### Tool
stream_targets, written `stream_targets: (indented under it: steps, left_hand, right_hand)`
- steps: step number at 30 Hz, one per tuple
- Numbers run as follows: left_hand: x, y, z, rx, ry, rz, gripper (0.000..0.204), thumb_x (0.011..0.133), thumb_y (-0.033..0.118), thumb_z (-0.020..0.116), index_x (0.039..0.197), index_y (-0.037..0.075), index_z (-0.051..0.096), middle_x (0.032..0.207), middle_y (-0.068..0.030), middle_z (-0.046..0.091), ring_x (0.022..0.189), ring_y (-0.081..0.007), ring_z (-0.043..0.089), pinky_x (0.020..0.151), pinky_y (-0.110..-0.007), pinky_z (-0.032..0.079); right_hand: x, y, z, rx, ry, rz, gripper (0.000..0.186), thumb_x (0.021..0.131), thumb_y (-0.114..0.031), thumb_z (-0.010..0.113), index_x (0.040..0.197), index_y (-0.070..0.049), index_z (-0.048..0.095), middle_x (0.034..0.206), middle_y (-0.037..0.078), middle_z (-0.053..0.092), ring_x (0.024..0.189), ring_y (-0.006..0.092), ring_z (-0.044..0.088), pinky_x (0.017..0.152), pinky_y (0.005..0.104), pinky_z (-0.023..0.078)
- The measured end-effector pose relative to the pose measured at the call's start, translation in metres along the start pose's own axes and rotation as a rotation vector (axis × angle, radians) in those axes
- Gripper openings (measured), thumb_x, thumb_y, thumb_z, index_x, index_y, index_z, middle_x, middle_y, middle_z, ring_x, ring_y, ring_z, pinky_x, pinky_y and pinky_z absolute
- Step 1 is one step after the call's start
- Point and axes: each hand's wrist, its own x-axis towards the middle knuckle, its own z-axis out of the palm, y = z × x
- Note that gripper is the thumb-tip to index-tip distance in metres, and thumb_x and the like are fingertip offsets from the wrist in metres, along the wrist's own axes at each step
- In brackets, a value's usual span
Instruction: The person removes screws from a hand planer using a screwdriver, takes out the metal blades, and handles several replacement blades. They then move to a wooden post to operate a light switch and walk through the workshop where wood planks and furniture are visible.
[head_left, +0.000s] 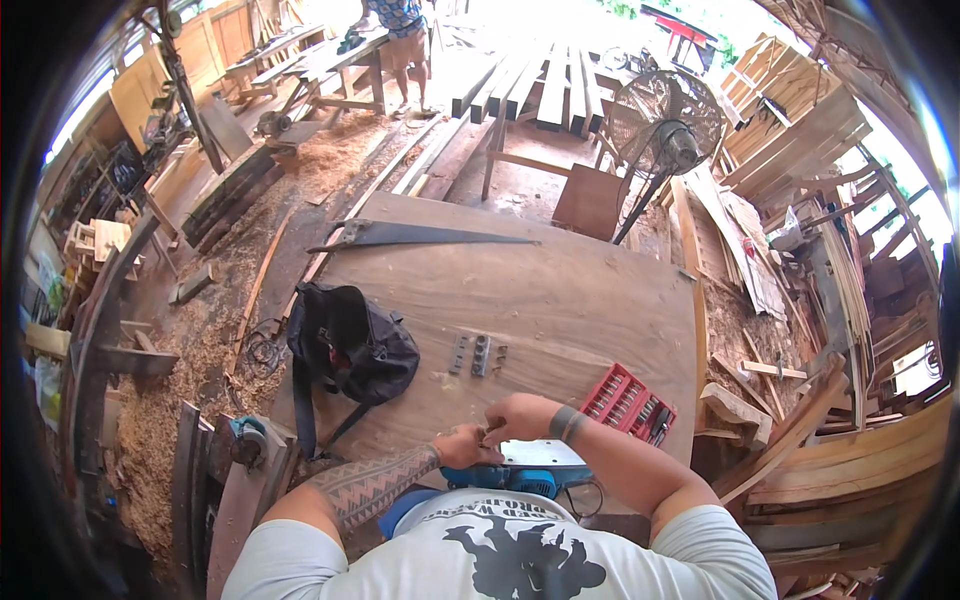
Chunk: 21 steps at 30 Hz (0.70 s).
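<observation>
My left hand [466,446] and my right hand [514,420] meet at the left end of a blue power tool [535,481] with a flat silver plate [540,452] facing up. Their fingers are closed around something too small to make out. Just beyond, small flat metal pieces [481,356] lie in short rows on a wooden board [520,300]. A red case [625,405] of bits lies open to the right. A black bag [350,355] rests on the left, and a handsaw [420,236] lies along the board's far edge.
A standing fan [683,148] is beyond the board's right corner. Long timbers [520,85] rest on trestles behind. A person [408,55] stands at a far bench. Shavings [150,480], another blue tool [246,440] and planks are at left; stacked boards [840,470] are at right.
</observation>
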Motion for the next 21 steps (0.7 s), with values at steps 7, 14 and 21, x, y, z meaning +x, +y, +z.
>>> stream_targets:
  steps: [7,14,21]
  left_hand:
    - [-0.003,-0.017,-0.009,-0.334,-0.192,0.070,0.031,0.102,0.032,0.072,0.124,0.010,0.075,0.111,0.0017,0.073,0.102,-0.0062,0.061,0.088,-0.027,0.052]
    - [0.010,-0.036,-0.005,-0.166,-0.191,-0.029,0.037,0.100,0.038,0.070,0.125,0.011,0.075,0.114,-0.0096,0.076,0.105,-0.0191,0.069,0.097,-0.034,0.052]
    - [0.003,-0.019,-0.008,-0.127,-0.133,0.058,0.036,0.099,0.039,0.073,0.125,0.014,0.075,0.114,-0.0063,0.077,0.106,-0.0162,0.068,0.096,-0.034,0.052]
  right_hand:
    - [0.001,0.027,-0.002,0.207,-0.039,-0.227,0.042,0.091,-0.044,0.075,0.101,-0.003,0.075,0.098,0.020,0.074,0.092,0.0387,0.070,0.080,0.0479,0.054]
    - [-0.004,-0.014,0.000,-0.092,-0.012,0.071,0.056,0.090,-0.057,0.071,0.096,-0.001,0.075,0.098,0.023,0.074,0.093,0.0404,0.071,0.080,0.0491,0.054]
    - [0.005,0.034,-0.001,0.191,-0.027,-0.329,0.043,0.084,-0.045,0.081,0.107,-0.008,0.076,0.100,0.019,0.076,0.093,0.0377,0.072,0.082,0.0466,0.054]
